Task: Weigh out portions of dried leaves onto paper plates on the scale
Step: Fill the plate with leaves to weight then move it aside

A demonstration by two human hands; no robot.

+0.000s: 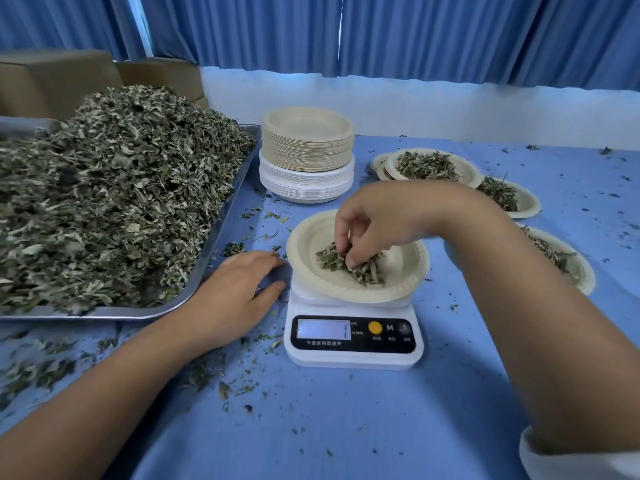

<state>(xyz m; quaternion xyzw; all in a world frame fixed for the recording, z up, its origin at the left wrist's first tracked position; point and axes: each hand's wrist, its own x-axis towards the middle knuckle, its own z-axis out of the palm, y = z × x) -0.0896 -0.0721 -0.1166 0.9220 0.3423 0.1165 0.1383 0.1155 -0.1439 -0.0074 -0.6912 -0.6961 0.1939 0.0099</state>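
A single head-worn wide-angle view looks forward and down, close over the table point(346, 427), with the scale point(353, 337) near centre and blue curtains point(415, 36) beyond.

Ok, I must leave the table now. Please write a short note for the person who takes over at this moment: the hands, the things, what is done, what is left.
Left hand: open, flat on the table between tray and scale.
Right hand: pinches the portion of leaves on the paper plate on the scale.
Supply: leaf pile in the tray, left; stack of empty plates behind the scale.
Done: at least three filled plates, right.
Left: bring this portion to weight (display unreadable here), set it aside, continue.
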